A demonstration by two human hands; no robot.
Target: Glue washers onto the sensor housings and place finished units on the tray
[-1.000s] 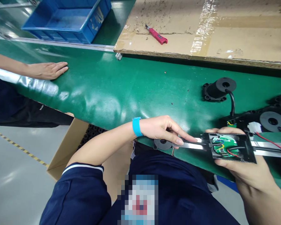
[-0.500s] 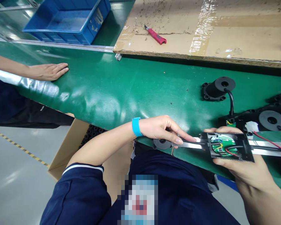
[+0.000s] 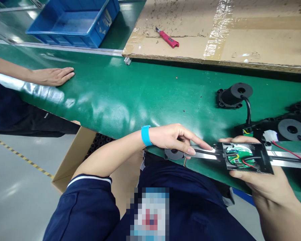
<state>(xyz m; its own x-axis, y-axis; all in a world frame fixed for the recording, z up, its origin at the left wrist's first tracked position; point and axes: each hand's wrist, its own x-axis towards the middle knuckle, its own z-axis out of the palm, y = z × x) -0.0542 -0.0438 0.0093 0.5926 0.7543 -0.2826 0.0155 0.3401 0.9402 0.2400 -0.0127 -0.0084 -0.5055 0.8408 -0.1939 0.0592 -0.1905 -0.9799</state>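
Observation:
My right hand (image 3: 263, 177) is wrapped round a black square housing (image 3: 268, 160) with a round green circuit board (image 3: 240, 155) and red, yellow and black wires inside. A silver metal strip (image 3: 208, 154) runs out of the housing's left side, with a black cable along it. My left hand (image 3: 179, 139), wearing a blue wristband (image 3: 145, 135), has its thumb and fingers on that cable and strip. Just below the left fingers lies a grey disc-ended part (image 3: 174, 154), partly covered.
Several black cylindrical parts with cables, one standing apart (image 3: 234, 95), are at the right. A red knife (image 3: 168, 39) lies on a cardboard-covered board (image 3: 185, 20). Back left is a blue bin (image 3: 65, 39). Another person's hand (image 3: 52, 77) rests on the green table (image 3: 130, 90); a cardboard box (image 3: 70, 160) stands below.
The left index finger has slid slightly to the right along the strip. The right hand still holds the housing in nearly the same place.

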